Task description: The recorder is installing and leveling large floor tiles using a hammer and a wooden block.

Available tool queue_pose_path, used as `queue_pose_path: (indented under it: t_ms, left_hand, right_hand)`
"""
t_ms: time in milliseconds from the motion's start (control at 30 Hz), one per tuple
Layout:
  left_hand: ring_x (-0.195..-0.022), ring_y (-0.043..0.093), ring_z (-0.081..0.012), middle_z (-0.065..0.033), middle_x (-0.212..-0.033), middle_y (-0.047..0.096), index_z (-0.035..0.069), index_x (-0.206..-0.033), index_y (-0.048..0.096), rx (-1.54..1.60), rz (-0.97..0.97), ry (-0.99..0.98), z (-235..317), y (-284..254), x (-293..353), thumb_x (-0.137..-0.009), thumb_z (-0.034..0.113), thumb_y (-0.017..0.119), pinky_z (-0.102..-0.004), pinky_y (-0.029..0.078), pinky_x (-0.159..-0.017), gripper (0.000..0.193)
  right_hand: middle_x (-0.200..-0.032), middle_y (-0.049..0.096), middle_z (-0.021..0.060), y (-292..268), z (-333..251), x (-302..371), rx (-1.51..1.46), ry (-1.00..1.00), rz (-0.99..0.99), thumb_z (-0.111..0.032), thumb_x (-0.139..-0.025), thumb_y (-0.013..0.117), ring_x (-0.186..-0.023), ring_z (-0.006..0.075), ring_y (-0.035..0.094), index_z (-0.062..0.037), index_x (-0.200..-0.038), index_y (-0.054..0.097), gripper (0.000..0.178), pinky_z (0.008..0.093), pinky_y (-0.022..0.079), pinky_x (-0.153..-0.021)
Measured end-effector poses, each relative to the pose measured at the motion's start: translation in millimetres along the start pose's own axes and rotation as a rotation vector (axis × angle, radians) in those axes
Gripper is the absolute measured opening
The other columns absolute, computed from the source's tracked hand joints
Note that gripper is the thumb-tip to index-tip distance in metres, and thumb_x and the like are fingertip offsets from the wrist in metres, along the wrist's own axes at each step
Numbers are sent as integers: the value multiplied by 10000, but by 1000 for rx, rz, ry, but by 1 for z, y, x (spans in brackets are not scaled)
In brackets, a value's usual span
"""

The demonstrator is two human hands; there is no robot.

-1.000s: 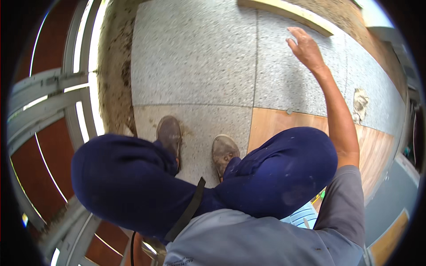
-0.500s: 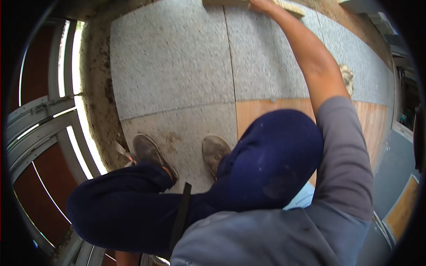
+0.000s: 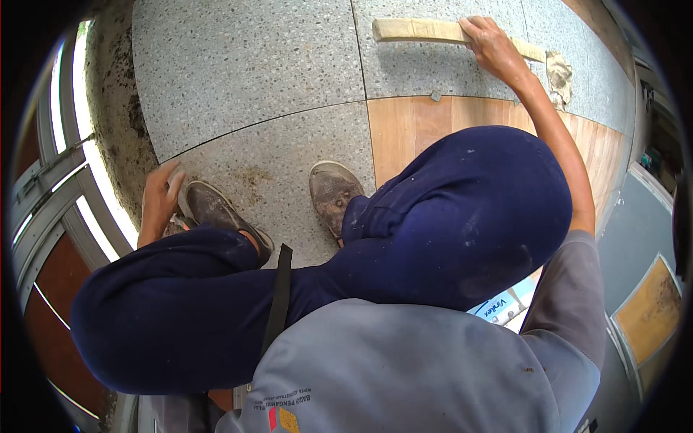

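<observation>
My right hand (image 3: 495, 52) is closed around a pale wooden batten (image 3: 420, 30), held just above the grey speckled floor tiles (image 3: 249, 61). The batten runs crosswise, its right end close to a crumpled dirty cloth (image 3: 559, 79). On the left, my left hand (image 3: 158, 196) is beside my left shoe (image 3: 216, 206), fingers stretched and slightly apart. I see nothing held in it. Behind that hand, next to the shoe, a small part of a tool (image 3: 175, 226) shows, mostly hidden.
Wood-look flooring (image 3: 411, 128) adjoins the speckled tiles in front of my right knee. A rough dirt strip (image 3: 115, 119) and a metal-framed gate (image 3: 61, 177) border the left side. A blue-and-white package (image 3: 505, 302) lies under my right leg. A brown board (image 3: 648, 312) stands at the right.
My right hand has brought the batten nearer to me from the far edge. My left hand has come into view by the left shoe, where a bladed tool showed before.
</observation>
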State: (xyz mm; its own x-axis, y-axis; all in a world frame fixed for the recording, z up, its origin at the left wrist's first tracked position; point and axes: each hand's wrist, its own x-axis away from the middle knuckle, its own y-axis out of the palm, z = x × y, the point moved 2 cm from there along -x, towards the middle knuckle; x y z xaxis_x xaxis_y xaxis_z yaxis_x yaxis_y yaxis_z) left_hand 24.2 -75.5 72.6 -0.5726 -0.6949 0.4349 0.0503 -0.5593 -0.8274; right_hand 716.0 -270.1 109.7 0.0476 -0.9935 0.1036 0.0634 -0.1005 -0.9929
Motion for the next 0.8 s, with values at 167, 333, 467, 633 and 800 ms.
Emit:
queue_pose_path:
  t_ms: [167, 333, 467, 633, 800]
  left_hand:
    - [-1339, 535, -403, -250, -1456, 560, 48, -1454, 567, -291, 305, 198, 22, 20, -66, -998, 362, 669, -459, 400, -1143, 563]
    - [-1367, 513, -435, -303, -1454, 536, -26, -1488, 499, -29, 282, -429, -34, 18, -85, -926, 512, 707, -487, 401, -1146, 805]
    - [-1366, 516, -432, -295, -1458, 537, -15, -1485, 509, -81, 234, -561, -42, 23, -78, -872, 594, 719, -499, 411, -1136, 889]
    - [-1365, 518, -434, -287, -1459, 541, -15, -1465, 534, -22, 239, -647, -43, 25, -75, -852, 625, 723, -510, 411, -1136, 906]
    - [-1354, 535, -413, -274, -1466, 544, -44, -1469, 516, 95, 229, -641, -37, 22, -72, -855, 589, 744, -491, 430, -1121, 911]
  right_hand:
    - [-1188, 643, 129, 31, -11, 34, -43, 67, -17, 28, -921, 583, -1169, 311, 598, -31, -1322, 612, 407, 437, 513, -1027]
    - [-1243, 647, 114, 33, -28, 34, -31, 78, 16, -1, -919, 624, -1190, 303, 597, -34, -1325, 622, 407, 419, 497, -1049]
    - [-1289, 643, 115, 27, -49, 26, -34, 42, 17, -37, -946, 614, -1211, 305, 591, -31, -1370, 612, 424, 429, 483, -1047]
    - [-1283, 647, 117, 28, -63, 21, 16, 61, 24, -63, -945, 629, -1219, 308, 591, -32, -1371, 613, 428, 425, 482, -1044]
    - [-1270, 655, 116, 27, -67, 21, 30, 54, 50, -106, -977, 624, -1213, 282, 603, -46, -1373, 619, 401, 423, 487, -1049]
